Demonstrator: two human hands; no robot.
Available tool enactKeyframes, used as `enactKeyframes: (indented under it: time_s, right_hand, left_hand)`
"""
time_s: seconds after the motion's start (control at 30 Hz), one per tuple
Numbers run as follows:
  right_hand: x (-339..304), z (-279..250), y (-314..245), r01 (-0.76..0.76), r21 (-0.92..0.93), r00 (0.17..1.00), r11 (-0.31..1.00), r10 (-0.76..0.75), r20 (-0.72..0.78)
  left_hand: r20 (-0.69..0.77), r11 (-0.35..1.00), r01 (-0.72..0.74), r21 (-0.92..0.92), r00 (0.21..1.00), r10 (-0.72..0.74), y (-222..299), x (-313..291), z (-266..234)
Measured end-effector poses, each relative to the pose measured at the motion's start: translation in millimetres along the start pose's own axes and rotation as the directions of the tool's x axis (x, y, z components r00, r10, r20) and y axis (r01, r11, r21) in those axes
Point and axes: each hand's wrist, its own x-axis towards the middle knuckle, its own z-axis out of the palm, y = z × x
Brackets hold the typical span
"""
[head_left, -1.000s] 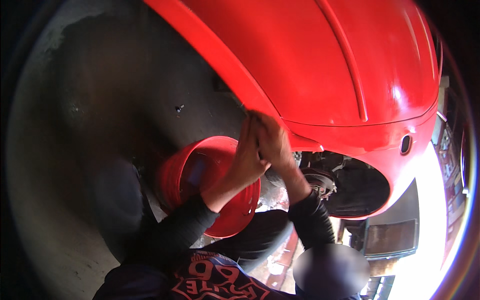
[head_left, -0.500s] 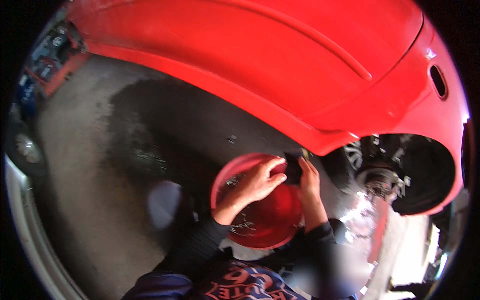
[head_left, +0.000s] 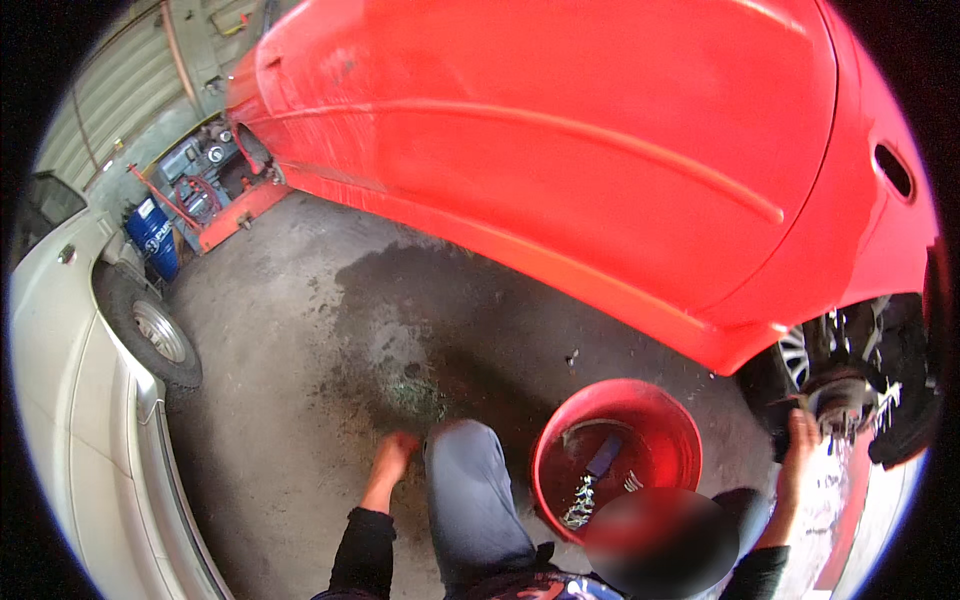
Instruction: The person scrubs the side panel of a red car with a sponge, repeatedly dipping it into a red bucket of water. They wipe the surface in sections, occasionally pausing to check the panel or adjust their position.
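Note:
My left hand (head_left: pixel 395 455) is low beside my grey-clad left knee (head_left: pixel 468 490), over the wet floor; its fingers look curled closed, and nothing shows in them. Off to the right, my right hand (head_left: pixel 800 445) is raised near the bare wheel hub (head_left: pixel 842 400) of the red car (head_left: pixel 560 170). It grips a dark, flat piece (head_left: pixel 779 425), whose outline partly merges with the dark tyre behind. Between my legs stands a red tub (head_left: pixel 543 470) of water. A dark blue block (head_left: pixel 603 455) lies in it. A blurred patch covers the tub's near edge.
A pale car (head_left: pixel 70 400) with a mounted wheel (head_left: pixel 160 335) stands along the left. At the far left are a blue drum (head_left: pixel 152 240), an orange-red metal beam (head_left: pixel 240 218) and machinery. A loose wheel (head_left: pixel 793 355) sits by the red car's open wheel arch.
My hands have parted from over the tub: the left moved down toward my knee, the right moved right with the dark piece. The view has shifted, showing more of the pale car.

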Motion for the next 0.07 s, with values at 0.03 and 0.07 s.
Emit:
enactKeyframes:
  time_s: [0.03, 0.07]
  right_hand:
    - [-7, -52, 28, -0.012, -0.058, 0.999, 0.998, 0.010, -0.042]
    - [-17, -91, 68, 0.038, -0.110, 0.988, 0.993, -0.054, -0.148]
  left_hand:
    - [0.224, 0.843, 0.008, 0.537, 0.963, -0.152, -45, -19, -10]
    - [0.260, 0.819, 0.032, 0.573, 0.940, -0.219, -99, -59, -22]
